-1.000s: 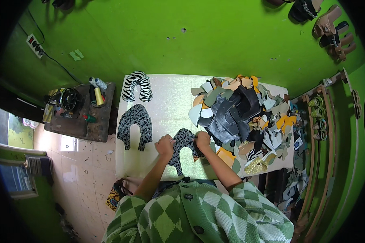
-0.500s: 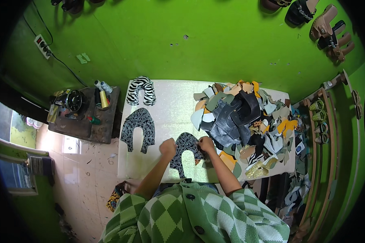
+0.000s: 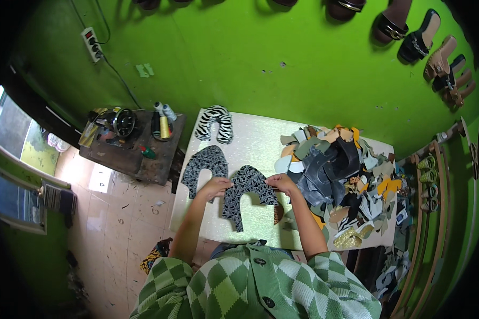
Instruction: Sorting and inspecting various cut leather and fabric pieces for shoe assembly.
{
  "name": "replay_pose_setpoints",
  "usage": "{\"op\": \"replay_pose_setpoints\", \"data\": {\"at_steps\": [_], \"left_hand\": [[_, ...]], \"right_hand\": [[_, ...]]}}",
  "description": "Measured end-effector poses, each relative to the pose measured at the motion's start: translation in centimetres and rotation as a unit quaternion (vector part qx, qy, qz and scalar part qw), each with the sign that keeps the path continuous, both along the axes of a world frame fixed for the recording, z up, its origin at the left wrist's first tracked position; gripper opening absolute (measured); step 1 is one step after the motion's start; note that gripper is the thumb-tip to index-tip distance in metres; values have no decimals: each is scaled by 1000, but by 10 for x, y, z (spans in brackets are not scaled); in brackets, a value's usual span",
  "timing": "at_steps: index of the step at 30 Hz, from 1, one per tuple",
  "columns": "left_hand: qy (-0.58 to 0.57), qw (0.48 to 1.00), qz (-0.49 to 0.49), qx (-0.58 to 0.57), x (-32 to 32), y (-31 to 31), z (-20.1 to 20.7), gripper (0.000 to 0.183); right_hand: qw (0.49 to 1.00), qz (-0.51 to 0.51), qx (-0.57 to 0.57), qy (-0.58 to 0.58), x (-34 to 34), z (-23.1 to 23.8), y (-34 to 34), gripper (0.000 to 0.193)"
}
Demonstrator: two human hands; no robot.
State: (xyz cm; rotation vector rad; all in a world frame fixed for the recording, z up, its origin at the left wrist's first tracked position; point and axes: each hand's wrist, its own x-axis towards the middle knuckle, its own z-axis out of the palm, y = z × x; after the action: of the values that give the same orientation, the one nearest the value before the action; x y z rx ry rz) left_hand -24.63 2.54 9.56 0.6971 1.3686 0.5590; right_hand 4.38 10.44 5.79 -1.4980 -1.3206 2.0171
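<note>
A black piece of upper material with a grey web-like pattern point(image 3: 248, 179), cut in an upside-down U, is held by its two sides above the table. My left hand point(image 3: 216, 187) pinches its left edge. The right edge is between the thumb and fingers of my right hand point(image 3: 282, 182). A matching patterned piece point(image 3: 206, 157) lies on the table to the left, partly behind my left hand. Beyond it sit zebra-striped U-shaped pieces point(image 3: 214, 123). A small brown spotted scrap point(image 3: 278, 213) shows below my right hand.
A heap of leather and fabric scraps point(image 3: 324, 170) covers the right of the pale table point(image 3: 255, 125). At left stands a sewing machine point(image 3: 123, 123) on a dark wooden table, with thread cones point(image 3: 164, 126). Sandals point(image 3: 421, 40) hang on the green wall; a rack point(image 3: 442, 212) is at right.
My hands have shifted the patterned piece leftward, closer to its match, and it now looks raised and tilted. My left hand now grips its edge. The whole view has turned a little.
</note>
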Motion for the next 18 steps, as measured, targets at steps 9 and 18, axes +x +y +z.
{"op": "replay_pose_setpoints", "data": {"at_steps": [9,18], "left_hand": [[105,991,24,78,-142,47,-11,23],[376,892,-39,248,-172,102,-59,26]], "right_hand": [[998,-48,-27,22,-157,-5,15,11],[977,-152,78,-125,-203,-53,37,13]]}}
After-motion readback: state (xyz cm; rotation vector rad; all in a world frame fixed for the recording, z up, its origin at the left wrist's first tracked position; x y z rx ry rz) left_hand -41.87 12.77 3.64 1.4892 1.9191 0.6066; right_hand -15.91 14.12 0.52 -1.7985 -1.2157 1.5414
